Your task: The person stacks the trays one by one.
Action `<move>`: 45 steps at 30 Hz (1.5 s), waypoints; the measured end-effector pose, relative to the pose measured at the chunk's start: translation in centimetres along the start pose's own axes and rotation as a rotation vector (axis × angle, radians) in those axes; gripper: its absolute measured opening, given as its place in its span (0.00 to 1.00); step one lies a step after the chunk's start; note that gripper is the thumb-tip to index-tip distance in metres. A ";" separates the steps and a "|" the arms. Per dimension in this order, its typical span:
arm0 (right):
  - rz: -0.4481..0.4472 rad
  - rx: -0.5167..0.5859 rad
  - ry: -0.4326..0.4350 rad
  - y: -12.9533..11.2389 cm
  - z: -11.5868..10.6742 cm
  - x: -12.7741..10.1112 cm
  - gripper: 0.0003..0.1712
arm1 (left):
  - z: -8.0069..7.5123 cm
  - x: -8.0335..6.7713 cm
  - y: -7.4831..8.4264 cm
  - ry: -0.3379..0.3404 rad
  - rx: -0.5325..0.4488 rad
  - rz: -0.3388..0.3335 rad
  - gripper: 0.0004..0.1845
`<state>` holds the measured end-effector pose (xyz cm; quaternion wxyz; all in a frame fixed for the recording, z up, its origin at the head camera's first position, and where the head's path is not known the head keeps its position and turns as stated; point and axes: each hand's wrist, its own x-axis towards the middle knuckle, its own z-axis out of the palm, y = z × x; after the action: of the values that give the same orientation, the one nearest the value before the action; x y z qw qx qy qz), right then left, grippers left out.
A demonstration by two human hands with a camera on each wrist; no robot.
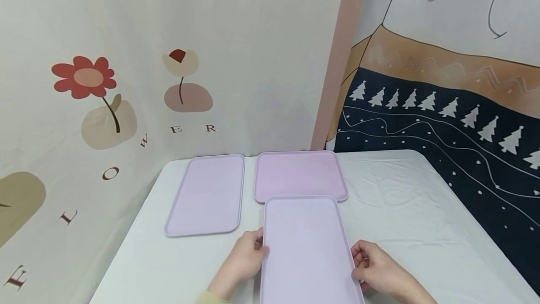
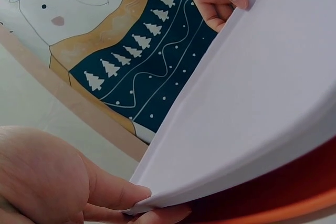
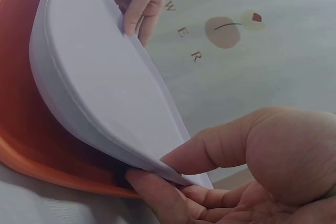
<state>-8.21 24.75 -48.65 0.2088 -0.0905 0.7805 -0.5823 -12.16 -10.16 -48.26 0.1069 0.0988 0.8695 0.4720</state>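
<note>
Here, a pale lilac plastic tray [image 1: 310, 247], rectangular with rounded corners and a low raised rim, sits nearest the person on the wrinkled white tablecloth [image 1: 405, 210]. The left hand [image 1: 244, 259] pinches its left long edge, thumb on top of the rim and fingers curled beneath; the right hand [image 1: 375, 262] grips the opposite edge the same way. In both wrist views the tray's smooth matte surface looks bowed, and a glossy orange tray [image 3: 31, 145] shows directly beneath it, its rim curving out under the lilac one.

Farther back lie two more trays, flat and apart from the hands: a matching lilac tray [image 1: 208, 194] to the left and a pinker, squarer tray [image 1: 298, 175] just beyond the held one, the held tray's far end overlapping its near edge. Behind hang fabric backdrops: a cream flower-print cloth [image 1: 126, 97] and a bear-print cloth [image 1: 443, 107] with white fir trees on dark blue.
</note>
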 end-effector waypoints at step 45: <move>-0.011 -0.114 0.018 0.0 0.1 -0.2 0.16 | 1.3 -0.8 0.7 0.115 0.249 -0.110 0.24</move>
<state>-7.96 24.76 -48.67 0.1928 -0.1014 0.8137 -0.5389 -10.95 -8.97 -48.25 0.0696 0.0361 0.9302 0.3586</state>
